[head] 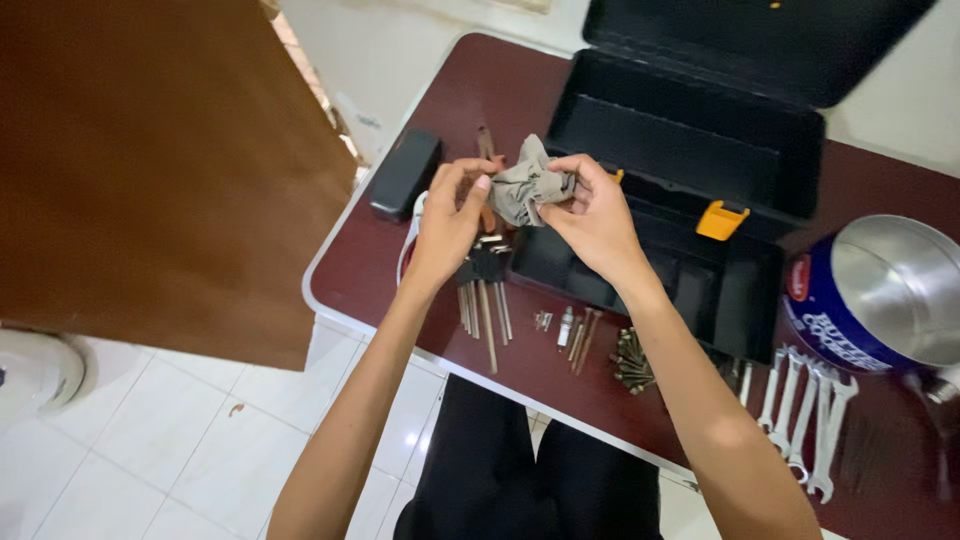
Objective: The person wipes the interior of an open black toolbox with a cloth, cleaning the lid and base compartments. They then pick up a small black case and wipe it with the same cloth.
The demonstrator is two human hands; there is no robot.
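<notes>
Both my hands hold a crumpled grey cloth (525,185) above the dark red table (500,90). My left hand (450,220) pinches its left side; a small brownish tool seems wrapped in the cloth between the fingers. My right hand (595,215) grips the cloth's right side. Just below my left hand lies a row of long metal screwdriver shafts with dark handles (485,295). An open black toolbox (690,170) with a yellow latch (722,220) sits right behind my right hand.
A black oblong case (405,172) lies at the table's left edge. Small screws and bits (575,335), a heap of bolts (632,360) and several wrenches (805,420) lie along the near edge. A blue round tin (880,295) stands at right. A brown wooden panel (150,160) stands left.
</notes>
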